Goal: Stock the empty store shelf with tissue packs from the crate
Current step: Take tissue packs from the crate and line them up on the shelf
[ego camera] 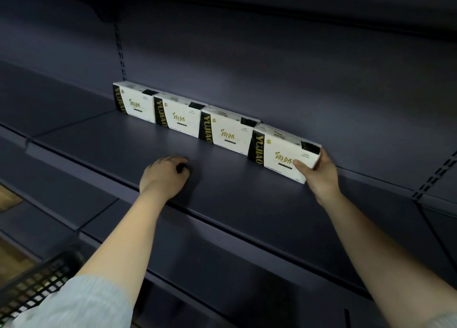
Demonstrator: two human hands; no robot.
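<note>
Several white tissue packs with black bands stand upright in a row along the back of the dark shelf (222,194). My right hand (319,174) grips the right end of the rightmost tissue pack (282,152), thumb on its front face. To its left stand a third pack (227,129), a second pack (176,116) and the leftmost pack (133,102). My left hand (164,174) rests on the bare shelf surface in front of the row, fingers curled under, holding nothing. A corner of the black crate (32,283) shows at the bottom left.
A dark back panel with slotted uprights (120,48) rises behind the packs. Another shelf hangs above, and lower shelves (74,211) sit below. Wood flooring (10,199) shows at the far left.
</note>
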